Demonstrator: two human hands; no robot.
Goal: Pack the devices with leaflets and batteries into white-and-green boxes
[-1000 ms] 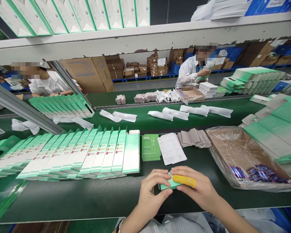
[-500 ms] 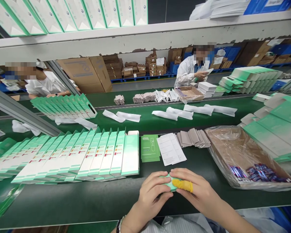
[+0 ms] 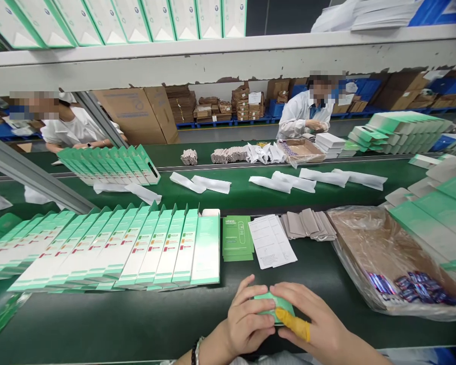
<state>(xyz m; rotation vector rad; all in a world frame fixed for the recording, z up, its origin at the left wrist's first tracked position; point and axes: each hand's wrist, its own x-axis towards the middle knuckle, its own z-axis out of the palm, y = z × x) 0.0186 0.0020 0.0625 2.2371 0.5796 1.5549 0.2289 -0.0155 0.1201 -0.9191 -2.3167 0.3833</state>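
Between my hands, close to the front edge of the dark green bench, is a small-looking green and white box (image 3: 285, 302); most of it is covered by fingers. My left hand (image 3: 250, 315) grips its left side, with the index finger raised off it. From the right, my right hand (image 3: 309, 308) holds it, and a finger in a yellow finger cot presses on the green face. Just beyond lie green leaflets (image 3: 237, 238), printed white sheets (image 3: 270, 241) and a pile of grey-beige pouches (image 3: 307, 224).
A row of green and white boxes (image 3: 167, 243) leans on the left. At right stands a plastic-lined cardboard tray (image 3: 359, 230) with wrapped batteries (image 3: 418, 288), beside flat green cartons (image 3: 433, 213). White sleeves (image 3: 213, 184) lie on the belt; two co-workers (image 3: 306, 114) sit beyond. A shelf (image 3: 213, 61) crosses above.
The view has tilted and shifted slightly. My left index finger has lifted and more of the box's green face shows. The far co-worker's hands have come together lower down.
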